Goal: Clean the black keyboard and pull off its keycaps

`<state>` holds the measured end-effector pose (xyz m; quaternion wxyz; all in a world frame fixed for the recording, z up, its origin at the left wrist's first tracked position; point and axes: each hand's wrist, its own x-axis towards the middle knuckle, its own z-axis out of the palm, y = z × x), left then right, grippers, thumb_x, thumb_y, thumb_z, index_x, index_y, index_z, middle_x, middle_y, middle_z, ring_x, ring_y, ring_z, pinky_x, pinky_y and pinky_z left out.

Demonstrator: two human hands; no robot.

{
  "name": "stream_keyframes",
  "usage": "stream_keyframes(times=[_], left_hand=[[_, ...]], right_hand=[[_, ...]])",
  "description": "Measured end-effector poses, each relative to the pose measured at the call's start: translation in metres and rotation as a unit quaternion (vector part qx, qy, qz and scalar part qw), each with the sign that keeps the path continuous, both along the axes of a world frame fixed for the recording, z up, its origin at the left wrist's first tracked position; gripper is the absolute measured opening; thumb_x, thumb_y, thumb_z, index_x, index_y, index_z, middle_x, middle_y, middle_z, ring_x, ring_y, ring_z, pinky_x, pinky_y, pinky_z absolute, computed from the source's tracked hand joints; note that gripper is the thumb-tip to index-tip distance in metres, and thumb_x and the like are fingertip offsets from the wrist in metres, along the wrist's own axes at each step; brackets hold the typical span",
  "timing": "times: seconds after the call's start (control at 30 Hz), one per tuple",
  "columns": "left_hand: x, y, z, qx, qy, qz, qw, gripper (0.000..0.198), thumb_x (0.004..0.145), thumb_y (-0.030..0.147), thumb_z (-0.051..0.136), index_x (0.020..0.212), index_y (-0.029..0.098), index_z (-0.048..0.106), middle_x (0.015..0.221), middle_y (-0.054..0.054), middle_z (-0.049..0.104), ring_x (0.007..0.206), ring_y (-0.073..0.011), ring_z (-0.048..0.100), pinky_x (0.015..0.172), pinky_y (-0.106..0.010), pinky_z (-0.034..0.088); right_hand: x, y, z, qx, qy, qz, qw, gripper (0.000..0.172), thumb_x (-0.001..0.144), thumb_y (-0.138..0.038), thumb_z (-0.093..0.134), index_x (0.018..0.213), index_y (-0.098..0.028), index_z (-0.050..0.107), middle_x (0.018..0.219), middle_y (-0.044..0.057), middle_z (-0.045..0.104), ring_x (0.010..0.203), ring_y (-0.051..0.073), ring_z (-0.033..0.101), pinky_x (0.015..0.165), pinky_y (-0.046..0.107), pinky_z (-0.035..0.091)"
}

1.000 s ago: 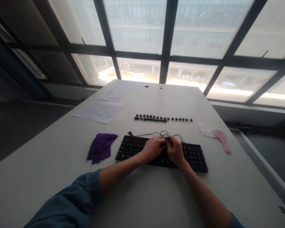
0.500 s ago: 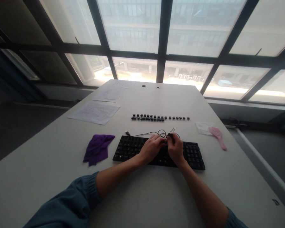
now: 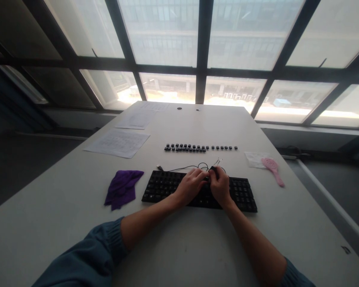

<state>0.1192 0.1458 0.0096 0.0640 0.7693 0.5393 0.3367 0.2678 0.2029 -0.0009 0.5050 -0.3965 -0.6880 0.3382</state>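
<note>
A black keyboard point(image 3: 160, 186) lies across the table in front of me, with both my hands over its middle. My right hand point(image 3: 220, 185) is closed around the black handle of a wire keycap puller point(image 3: 218, 162), whose two thin metal prongs point up and away from me. My left hand point(image 3: 192, 184) rests over the keys beside it, fingers bent together and their tips close to the right hand's fingers. Whatever sits between the left fingertips is hidden. Behind the keyboard runs its black cable point(image 3: 182, 168), ending in a USB plug point(image 3: 159, 168) at the left.
Beyond the keyboard, several loose black keycaps point(image 3: 194, 148) stand in rows. A purple cloth point(image 3: 123, 189) lies at left, with papers point(image 3: 119, 142) farther back. On the right are a pink hairbrush point(image 3: 273, 171) and a clear plastic bag point(image 3: 253, 159). Windows rise past the table's far edge.
My left fingers have straightened slightly and shifted a little near the right hand. The right hand keeps its hold on the keycap puller. The whole view has moved slightly.
</note>
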Motion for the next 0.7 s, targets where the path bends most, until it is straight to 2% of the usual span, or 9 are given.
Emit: stream_keyframes(times=[0.17,0.37,0.47,0.63,0.7], left_hand=[[-0.001,0.001,0.004,0.031,0.077,0.008,0.996,0.019,0.099,0.022,0.054,0.116,0.022,0.06,0.105,-0.007,0.065,0.102,-0.0242,0.057,0.094,-0.04,0.047],[-0.002,0.005,0.004,0.037,0.097,-0.003,0.995,0.016,0.101,0.023,0.048,0.11,0.02,0.061,0.106,-0.008,0.065,0.103,-0.0238,0.056,0.095,-0.04,0.046],[-0.001,0.005,0.005,0.019,0.075,-0.003,0.997,0.014,0.098,0.02,0.052,0.109,0.02,0.06,0.107,-0.008,0.064,0.105,-0.0246,0.055,0.095,-0.041,0.047],[-0.001,0.005,0.009,-0.052,-0.043,-0.015,0.998,0.016,0.092,0.01,0.052,0.102,0.021,0.058,0.103,-0.005,0.061,0.104,-0.022,0.054,0.094,-0.037,0.048],[-0.002,0.006,0.011,-0.073,-0.063,-0.026,0.995,0.016,0.09,0.009,0.053,0.1,0.021,0.058,0.103,-0.005,0.06,0.103,-0.0216,0.055,0.094,-0.036,0.047]], right_hand=[[-0.001,0.001,0.0,-0.009,0.01,-0.014,1.0,0.02,0.094,-0.034,0.051,0.079,-0.021,0.055,0.07,0.001,0.06,0.066,0.018,0.053,0.064,0.03,0.041],[-0.001,0.002,0.003,-0.025,0.017,-0.017,0.999,0.022,0.094,-0.036,0.051,0.078,-0.021,0.055,0.069,0.001,0.06,0.065,0.018,0.053,0.064,0.029,0.041],[-0.002,0.002,0.004,-0.029,0.01,-0.015,0.999,0.023,0.094,-0.036,0.051,0.076,-0.022,0.054,0.067,0.001,0.059,0.064,0.018,0.052,0.062,0.029,0.04],[-0.003,0.004,0.003,-0.033,-0.001,-0.012,0.999,0.024,0.092,-0.034,0.05,0.071,-0.022,0.05,0.064,0.0,0.057,0.062,0.017,0.051,0.06,0.028,0.038],[-0.004,0.005,0.004,-0.042,0.005,-0.011,0.999,0.025,0.092,-0.034,0.05,0.07,-0.023,0.049,0.064,-0.001,0.057,0.062,0.017,0.051,0.06,0.028,0.037]])
